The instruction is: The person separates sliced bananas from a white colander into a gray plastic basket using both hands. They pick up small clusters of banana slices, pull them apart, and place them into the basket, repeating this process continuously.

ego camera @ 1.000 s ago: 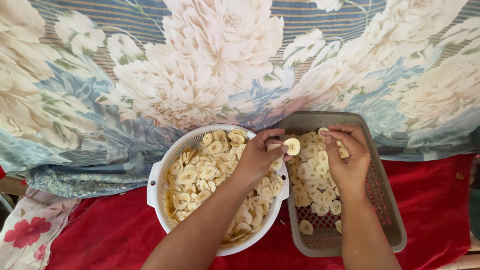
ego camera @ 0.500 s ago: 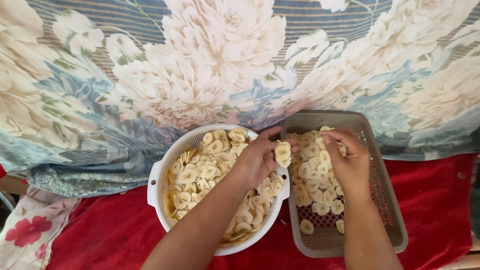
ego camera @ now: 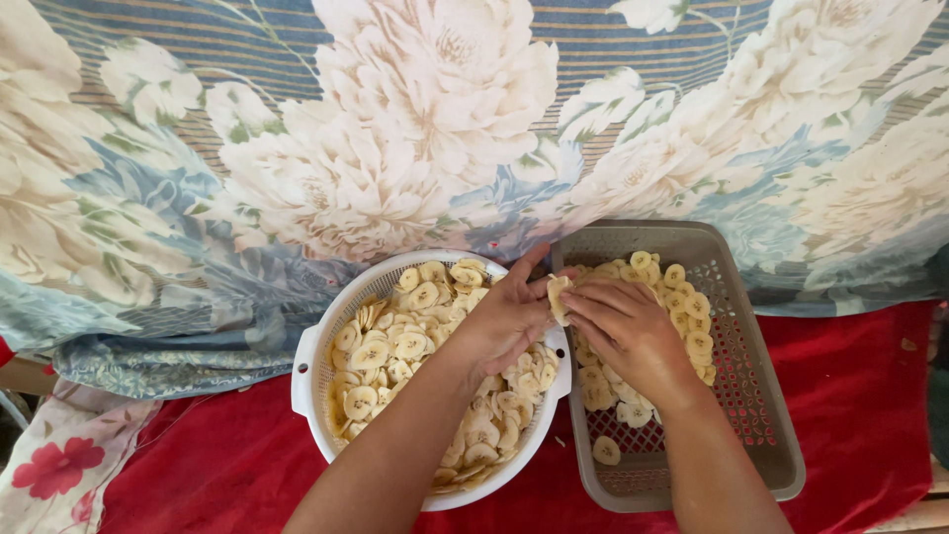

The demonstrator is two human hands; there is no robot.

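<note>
Both hands meet over the seam between two containers. The left hand hovers above the round white colander heaped with pale banana slices, its fingers curled and pinching a small stack of slices — the right hand closes its fingertips on the same stack from the other side. Below the right hand sits a grey perforated plastic tray with slices laid out flat along its far and left parts. Both containers rest on a red cloth — a flowered sheet hangs behind.
</note>
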